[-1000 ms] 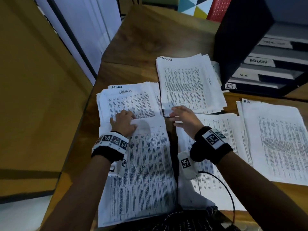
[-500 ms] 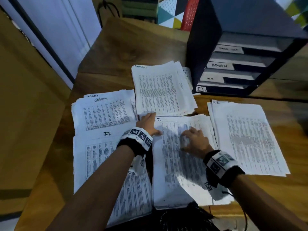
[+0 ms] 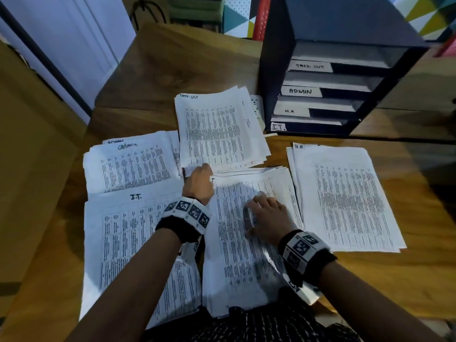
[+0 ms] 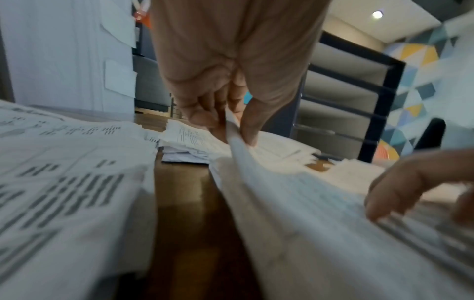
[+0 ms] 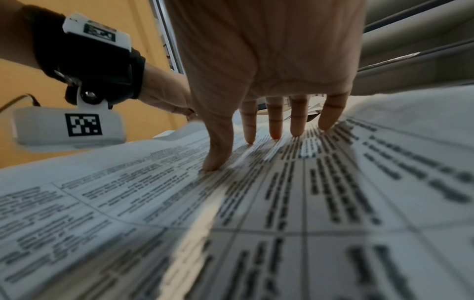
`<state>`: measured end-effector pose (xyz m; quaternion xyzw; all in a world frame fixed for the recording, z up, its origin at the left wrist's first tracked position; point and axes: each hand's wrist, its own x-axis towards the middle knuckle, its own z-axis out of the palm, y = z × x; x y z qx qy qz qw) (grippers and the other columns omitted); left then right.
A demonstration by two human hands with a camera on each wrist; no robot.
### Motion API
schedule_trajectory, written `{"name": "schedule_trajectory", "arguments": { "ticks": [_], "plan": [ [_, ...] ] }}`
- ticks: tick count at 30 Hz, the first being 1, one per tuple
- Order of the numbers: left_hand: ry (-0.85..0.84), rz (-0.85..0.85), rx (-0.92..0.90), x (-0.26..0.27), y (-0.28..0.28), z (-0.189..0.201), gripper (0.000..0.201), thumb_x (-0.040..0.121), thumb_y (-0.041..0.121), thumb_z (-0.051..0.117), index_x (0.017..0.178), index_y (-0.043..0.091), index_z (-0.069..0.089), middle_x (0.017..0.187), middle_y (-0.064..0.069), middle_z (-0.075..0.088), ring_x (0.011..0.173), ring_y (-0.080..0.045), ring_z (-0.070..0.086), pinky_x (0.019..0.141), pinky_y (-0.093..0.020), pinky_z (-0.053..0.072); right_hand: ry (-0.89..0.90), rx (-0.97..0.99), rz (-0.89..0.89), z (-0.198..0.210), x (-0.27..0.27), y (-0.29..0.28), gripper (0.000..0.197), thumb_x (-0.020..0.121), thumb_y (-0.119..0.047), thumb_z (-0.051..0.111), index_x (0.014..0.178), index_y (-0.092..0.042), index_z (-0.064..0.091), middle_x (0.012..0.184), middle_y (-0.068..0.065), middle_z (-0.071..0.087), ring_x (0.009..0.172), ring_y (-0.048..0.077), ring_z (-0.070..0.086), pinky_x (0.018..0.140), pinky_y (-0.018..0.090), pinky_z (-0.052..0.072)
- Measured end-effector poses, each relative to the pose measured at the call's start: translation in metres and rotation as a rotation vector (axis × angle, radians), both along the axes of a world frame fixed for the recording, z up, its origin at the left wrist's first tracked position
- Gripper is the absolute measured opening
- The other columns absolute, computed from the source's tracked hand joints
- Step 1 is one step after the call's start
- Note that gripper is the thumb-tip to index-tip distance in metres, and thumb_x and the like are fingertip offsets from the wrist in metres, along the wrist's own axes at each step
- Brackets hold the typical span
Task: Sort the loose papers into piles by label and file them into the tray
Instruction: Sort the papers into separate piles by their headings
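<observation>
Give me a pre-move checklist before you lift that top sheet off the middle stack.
1. Left hand has a grip on the sheet's far-left corner: ok, thumb and fingers pinch the edge.
2. Right hand holds the middle stack down: ok, straight fingers press flat on the print.
3. Only one sheet pinched: cannot tell, the edge is blurred.
4. Label on the pinched sheet is readable: not ok, the left hand covers most of it.
5. I.T. pile lies free to receive a sheet: not ok, the left forearm crosses over it.
6. Tray slot labelled I.T. is open: cannot tell, the bottom slot is dark.
</observation>
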<state>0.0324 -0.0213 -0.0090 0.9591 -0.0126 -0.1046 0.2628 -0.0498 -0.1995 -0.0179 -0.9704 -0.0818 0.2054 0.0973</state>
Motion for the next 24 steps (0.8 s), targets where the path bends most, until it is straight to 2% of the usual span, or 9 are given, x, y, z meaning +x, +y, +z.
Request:
{"name": "schedule_trajectory", "arguments": {
  "ticks": [2,4,8,10,12,16,19,22,24],
  "plan": [
    [0.049,0.084,-0.165,0.001,0.002,0.004,0.023,0.090,0.005,0.052,0.114,0.004,0.054,0.119,-0.014,0.058,0.104,-0.027,0.056,0.078,-0.022,0.037,-0.010,0.015,-0.002,-0.002,0.000,-0.002,0.069,0.073,-0.047,0.069,0.133,-0.032,0.037,0.142,-0.006,0.030,0.133,0.021,0.025,0.109,0.042,0.022],
    [0.107,0.051,-0.256,0.001,0.007,0.007,0.027,0.089,0.005,0.054,0.116,0.002,0.058,0.121,-0.012,0.059,0.106,-0.027,0.058,0.075,-0.019,0.035,0.001,0.039,-0.006,-0.002,0.003,-0.003,0.069,0.072,-0.045,0.071,0.131,-0.032,0.039,0.141,-0.005,0.032,0.133,0.021,0.024,0.110,0.042,0.020],
    [0.093,0.037,-0.285,-0.007,0.014,0.010,0.022,0.085,0.013,0.063,0.098,-0.004,0.067,0.089,-0.014,0.065,0.083,-0.024,0.060,0.063,-0.021,0.040,-0.006,0.202,-0.072,0.004,0.021,-0.002,0.065,0.078,-0.034,0.068,0.135,-0.025,0.036,0.142,-0.001,0.034,0.130,0.020,0.032,0.110,0.042,0.027],
    [0.084,0.084,-0.283,-0.008,0.016,0.006,0.031,0.081,0.025,0.067,0.091,-0.004,0.068,0.086,-0.017,0.065,0.077,-0.022,0.059,0.066,-0.026,0.044,-0.103,0.336,-0.107,0.011,0.032,0.001,0.066,0.082,-0.025,0.066,0.139,-0.018,0.033,0.145,0.003,0.035,0.128,0.021,0.037,0.108,0.044,0.033],
    [0.097,0.112,-0.333,-0.009,0.013,0.004,0.031,0.080,0.024,0.070,0.090,-0.006,0.067,0.082,-0.014,0.063,0.072,-0.017,0.055,0.060,-0.023,0.040,-0.250,0.432,-0.038,0.015,0.042,0.004,0.067,0.082,-0.017,0.066,0.140,-0.009,0.034,0.144,0.010,0.039,0.130,0.026,0.038,0.107,0.049,0.034],
    [0.159,0.157,-0.546,-0.015,0.007,0.007,0.014,0.077,0.022,0.072,0.071,0.015,0.062,0.070,0.003,0.060,0.072,-0.017,0.057,0.068,-0.027,0.046,-0.140,0.446,0.065,0.019,0.061,0.014,0.063,0.088,-0.024,0.058,0.144,-0.017,0.028,0.149,0.006,0.033,0.137,0.021,0.029,0.113,0.047,0.024],
    [0.207,0.204,-0.693,-0.014,0.007,0.003,0.020,0.086,0.023,0.061,0.071,0.011,0.062,0.063,0.002,0.059,0.061,-0.012,0.054,0.067,-0.026,0.044,-0.194,0.577,0.016,0.019,0.066,0.018,0.047,0.087,-0.022,0.062,0.131,-0.010,0.049,0.133,0.011,0.052,0.124,0.025,0.046,0.108,0.042,0.032],
    [0.214,0.308,-0.737,-0.012,0.007,0.000,0.034,0.096,0.025,0.046,0.064,0.012,0.051,0.060,-0.002,0.044,0.052,-0.004,0.043,0.052,-0.010,0.034,-0.431,0.673,0.033,0.012,0.057,0.016,0.034,0.079,-0.013,0.067,0.107,0.004,0.062,0.109,0.020,0.065,0.100,0.031,0.063,0.089,0.039,0.050],
    [0.194,0.328,-0.677,-0.012,0.007,-0.003,0.040,0.097,0.025,0.044,0.060,0.010,0.048,0.059,-0.005,0.042,0.047,-0.003,0.040,0.049,-0.012,0.033,-0.529,0.674,0.050,0.008,0.050,0.014,0.021,0.078,-0.015,0.064,0.090,0.003,0.066,0.099,0.019,0.068,0.087,0.028,0.068,0.078,0.034,0.055]
  ]
}}
